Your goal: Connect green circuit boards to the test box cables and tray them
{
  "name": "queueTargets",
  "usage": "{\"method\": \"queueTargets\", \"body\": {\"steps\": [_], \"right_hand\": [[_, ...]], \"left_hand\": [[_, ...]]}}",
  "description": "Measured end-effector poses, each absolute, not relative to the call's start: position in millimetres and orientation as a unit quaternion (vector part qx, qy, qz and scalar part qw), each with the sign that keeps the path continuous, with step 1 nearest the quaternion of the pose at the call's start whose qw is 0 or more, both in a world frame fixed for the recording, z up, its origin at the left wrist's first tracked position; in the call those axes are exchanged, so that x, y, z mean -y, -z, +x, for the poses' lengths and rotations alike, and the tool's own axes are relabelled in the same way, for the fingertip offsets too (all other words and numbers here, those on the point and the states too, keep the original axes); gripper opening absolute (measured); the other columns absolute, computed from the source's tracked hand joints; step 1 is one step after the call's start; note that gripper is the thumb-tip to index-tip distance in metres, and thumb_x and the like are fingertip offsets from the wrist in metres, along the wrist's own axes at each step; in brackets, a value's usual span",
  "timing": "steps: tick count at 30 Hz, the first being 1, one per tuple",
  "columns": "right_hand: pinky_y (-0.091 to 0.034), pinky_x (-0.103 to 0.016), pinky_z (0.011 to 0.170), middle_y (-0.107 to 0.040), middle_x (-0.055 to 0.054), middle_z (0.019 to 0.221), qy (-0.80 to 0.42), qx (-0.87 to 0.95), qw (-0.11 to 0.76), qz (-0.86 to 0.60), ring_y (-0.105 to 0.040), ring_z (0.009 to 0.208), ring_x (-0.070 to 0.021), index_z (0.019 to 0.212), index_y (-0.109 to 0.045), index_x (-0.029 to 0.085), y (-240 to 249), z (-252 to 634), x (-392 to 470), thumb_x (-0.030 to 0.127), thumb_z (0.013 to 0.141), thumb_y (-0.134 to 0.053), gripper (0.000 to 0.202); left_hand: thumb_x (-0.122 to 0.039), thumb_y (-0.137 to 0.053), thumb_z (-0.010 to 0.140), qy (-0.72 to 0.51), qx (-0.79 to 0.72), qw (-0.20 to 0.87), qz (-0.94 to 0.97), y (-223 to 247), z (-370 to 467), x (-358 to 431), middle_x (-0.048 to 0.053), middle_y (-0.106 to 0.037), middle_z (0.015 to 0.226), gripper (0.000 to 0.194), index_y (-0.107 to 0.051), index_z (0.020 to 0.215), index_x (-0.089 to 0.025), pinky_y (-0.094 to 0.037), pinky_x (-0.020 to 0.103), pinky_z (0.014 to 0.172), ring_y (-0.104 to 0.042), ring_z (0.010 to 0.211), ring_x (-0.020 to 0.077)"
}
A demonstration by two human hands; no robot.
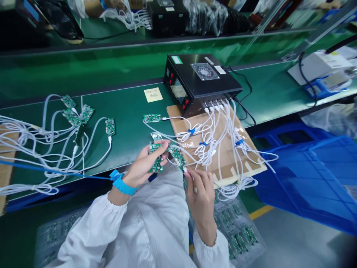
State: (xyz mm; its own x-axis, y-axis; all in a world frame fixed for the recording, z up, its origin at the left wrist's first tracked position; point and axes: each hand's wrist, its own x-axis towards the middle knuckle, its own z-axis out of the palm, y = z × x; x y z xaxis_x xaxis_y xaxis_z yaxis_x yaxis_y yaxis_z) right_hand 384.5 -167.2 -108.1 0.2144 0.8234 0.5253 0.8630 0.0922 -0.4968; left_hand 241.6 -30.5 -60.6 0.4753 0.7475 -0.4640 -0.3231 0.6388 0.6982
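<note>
My left hand (146,163), with a blue strap on its wrist, is closed on a green circuit board (156,165) in front of my lap. Its fingertips also reach a second, tilted circuit board (177,155) just to the right. At that board's lower end, my right hand (203,190) pinches a white cable plug (185,169); whether the plug is fully seated I cannot tell. Behind my left fingers, another board (156,137) shows in part. A board with a cable attached (152,118) lies on the green bench beyond.
A black box (200,74) with white cables in its side stands on the bench beside cardboard (223,156). Wired boards (75,115) and cables lie left. A yellow note (153,95) is near the box. Trays of boards (242,230) sit below; a blue bin (312,171) stands right.
</note>
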Motion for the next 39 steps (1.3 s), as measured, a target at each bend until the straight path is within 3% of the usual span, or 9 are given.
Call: {"method": "queueTargets", "body": {"steps": [5, 12, 19, 23, 27, 30, 33, 36, 39], "right_hand": [[-0.046, -0.038, 0.079, -0.065, -0.008, 0.092, 0.036, 0.638, 0.333, -0.693, -0.053, 0.086, -0.0224, 0.111, -0.066, 0.018, 111, 377, 163, 0.016, 0.101, -0.059, 0.012], [-0.044, -0.039, 0.078, -0.066, -0.010, 0.091, 0.055, 0.634, 0.301, -0.710, -0.050, 0.087, -0.0232, 0.107, -0.068, 0.015, 115, 366, 157, 0.018, 0.104, -0.054, 0.014], [-0.045, -0.038, 0.077, -0.068, -0.009, 0.092, 0.061, 0.627, 0.296, -0.718, -0.050, 0.084, -0.0227, 0.106, -0.070, 0.016, 123, 366, 160, 0.019, 0.104, -0.055, 0.016], [-0.047, -0.039, 0.079, -0.067, -0.010, 0.090, 0.059, 0.593, 0.298, -0.746, -0.054, 0.086, -0.0232, 0.101, -0.071, 0.017, 127, 360, 152, 0.022, 0.106, -0.052, 0.020], [-0.052, -0.038, 0.081, -0.067, -0.010, 0.097, 0.042, 0.593, 0.332, -0.732, -0.058, 0.091, -0.0225, 0.114, -0.070, 0.016, 120, 371, 164, 0.024, 0.103, -0.058, 0.018], [-0.054, -0.036, 0.081, -0.064, -0.010, 0.103, 0.082, 0.560, 0.374, -0.735, -0.060, 0.094, -0.0207, 0.117, -0.069, 0.017, 112, 408, 198, 0.018, 0.100, -0.061, 0.019], [-0.054, -0.039, 0.084, -0.063, -0.012, 0.109, 0.107, 0.549, 0.350, -0.752, -0.062, 0.101, -0.0223, 0.120, -0.068, 0.019, 110, 460, 241, 0.014, 0.101, -0.053, 0.025], [-0.055, -0.042, 0.084, -0.063, -0.012, 0.109, 0.101, 0.498, 0.352, -0.786, -0.063, 0.098, -0.0229, 0.117, -0.068, 0.019, 120, 503, 274, 0.024, 0.101, -0.057, 0.021], [-0.056, -0.043, 0.081, -0.064, -0.012, 0.106, 0.042, 0.365, 0.416, -0.832, -0.064, 0.088, -0.0217, 0.115, -0.063, 0.016, 141, 518, 288, 0.044, 0.096, -0.065, 0.034]], "left_hand": [[-0.037, -0.088, 0.077, -0.407, -0.425, 0.768, 0.252, 59, 227, 28, 0.002, -0.061, 0.082, 0.037, -0.065, 0.094, -0.013, -0.045, 0.020, 0.054, -0.055, 0.064, 0.0089], [-0.021, -0.087, 0.077, -0.423, -0.387, 0.802, 0.169, 60, 219, 39, -0.001, -0.051, 0.074, 0.029, -0.065, 0.095, -0.012, -0.039, 0.018, 0.053, -0.045, 0.059, 0.0060], [-0.010, -0.060, 0.082, -0.394, -0.421, 0.807, 0.124, 52, 212, 48, 0.006, -0.061, 0.082, 0.025, -0.067, 0.106, -0.010, -0.056, 0.029, 0.066, -0.058, 0.069, 0.0144], [-0.011, -0.062, 0.087, -0.390, -0.426, 0.801, 0.159, 52, 215, 59, 0.007, -0.065, 0.085, 0.026, -0.067, 0.113, -0.011, -0.062, 0.035, 0.079, -0.065, 0.079, 0.0177], [-0.023, -0.075, 0.088, -0.378, -0.403, 0.805, 0.218, 55, 224, 72, 0.008, -0.070, 0.092, 0.033, -0.067, 0.119, -0.013, -0.062, 0.033, 0.086, -0.070, 0.090, 0.0204], [-0.030, -0.078, 0.088, -0.348, -0.407, 0.810, 0.239, 54, 233, 79, 0.009, -0.073, 0.094, 0.036, -0.067, 0.118, -0.014, -0.063, 0.030, 0.080, -0.073, 0.087, 0.0206], [-0.031, -0.077, 0.088, -0.308, -0.412, 0.822, 0.243, 52, 243, 85, 0.010, -0.074, 0.094, 0.035, -0.067, 0.117, -0.013, -0.063, 0.030, 0.068, -0.073, 0.076, 0.0202], [-0.033, -0.074, 0.090, -0.270, -0.414, 0.833, 0.248, 49, 253, 91, 0.011, -0.075, 0.094, 0.037, -0.065, 0.120, -0.013, -0.061, 0.030, 0.059, -0.072, 0.070, 0.0206], [-0.037, -0.073, 0.090, -0.237, -0.413, 0.839, 0.263, 46, 264, 100, 0.011, -0.075, 0.094, 0.043, -0.063, 0.125, -0.014, -0.058, 0.030, 0.050, -0.069, 0.063, 0.0200]]}}
